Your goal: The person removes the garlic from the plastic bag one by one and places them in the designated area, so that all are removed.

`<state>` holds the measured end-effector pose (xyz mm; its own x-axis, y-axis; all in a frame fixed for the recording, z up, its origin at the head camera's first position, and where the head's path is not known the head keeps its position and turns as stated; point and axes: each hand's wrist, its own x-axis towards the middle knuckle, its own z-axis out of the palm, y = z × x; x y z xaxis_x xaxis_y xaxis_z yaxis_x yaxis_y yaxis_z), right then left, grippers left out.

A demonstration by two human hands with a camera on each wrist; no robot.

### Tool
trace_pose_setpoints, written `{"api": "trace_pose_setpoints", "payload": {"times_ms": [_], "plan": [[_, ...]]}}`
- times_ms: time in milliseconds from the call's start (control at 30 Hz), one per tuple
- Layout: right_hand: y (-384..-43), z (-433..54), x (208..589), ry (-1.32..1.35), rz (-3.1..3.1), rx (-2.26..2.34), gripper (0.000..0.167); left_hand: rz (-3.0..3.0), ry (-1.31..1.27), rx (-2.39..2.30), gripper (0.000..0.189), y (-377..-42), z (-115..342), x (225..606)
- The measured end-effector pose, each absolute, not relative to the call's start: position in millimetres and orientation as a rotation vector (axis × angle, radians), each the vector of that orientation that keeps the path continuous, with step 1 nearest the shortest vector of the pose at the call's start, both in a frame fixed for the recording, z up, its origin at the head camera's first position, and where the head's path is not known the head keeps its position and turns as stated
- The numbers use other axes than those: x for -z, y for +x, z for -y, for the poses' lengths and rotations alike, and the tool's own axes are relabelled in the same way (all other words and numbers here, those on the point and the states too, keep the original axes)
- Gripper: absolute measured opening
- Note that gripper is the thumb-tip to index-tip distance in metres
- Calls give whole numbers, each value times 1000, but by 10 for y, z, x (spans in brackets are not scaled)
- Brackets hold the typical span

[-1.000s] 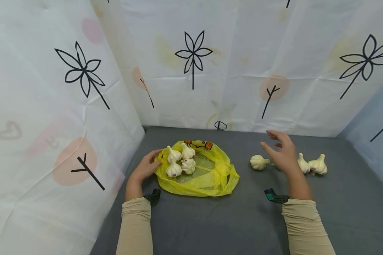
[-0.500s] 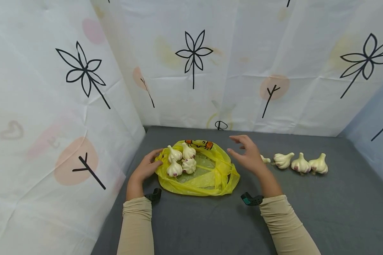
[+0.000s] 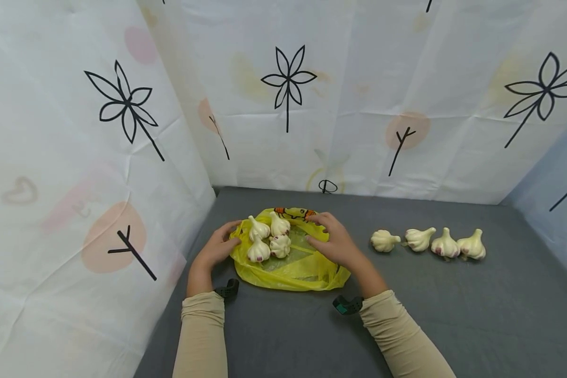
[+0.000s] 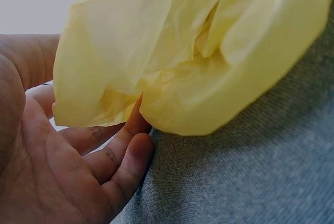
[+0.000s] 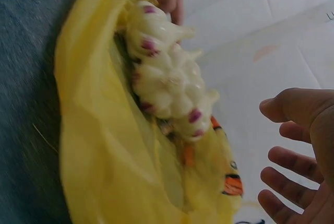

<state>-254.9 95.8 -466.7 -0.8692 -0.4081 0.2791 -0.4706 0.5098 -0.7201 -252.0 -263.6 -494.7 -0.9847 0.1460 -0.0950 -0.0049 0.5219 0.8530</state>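
A yellow plastic bag (image 3: 307, 275) lies spread with its mouth up, left of the middle of the table. Several white garlic bulbs (image 3: 258, 251) with purple marks cluster in its left part, also visible as garlic bulbs (image 5: 169, 80) in the right wrist view. My left hand (image 3: 216, 249) holds the bag's left edge, its thumb and fingers partly hidden by the yellow plastic (image 4: 193, 93) in the left wrist view. Above the bag's right side hovers my right hand (image 3: 336, 244). Its fingers (image 5: 295, 164) are spread apart and hold nothing.
On the dark grey table (image 3: 283, 336), a row of several more garlic bulbs (image 3: 418, 239) lies to the right of the bag. White patterned cloth (image 3: 349, 152) stands behind and on the left; a bluish sheet (image 3: 553, 178) closes the right side.
My right hand has moved left, from over the garlic row to above the bag, uncovering the bulbs there. My left hand has stayed at the bag's edge.
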Motion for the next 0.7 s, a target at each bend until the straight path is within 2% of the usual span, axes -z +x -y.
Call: {"api": "trace_pose_setpoints", "payload": {"times_ms": [333,700], "plan": [[-2507,-569,4831,903,2711,-1336,50,-2612,128,-1444,61,-2503,2633,4933],[-2446,-352,4836,987,2771,-1042,60,-2601,121,-1461,62,-2503,2627,4915]]}}
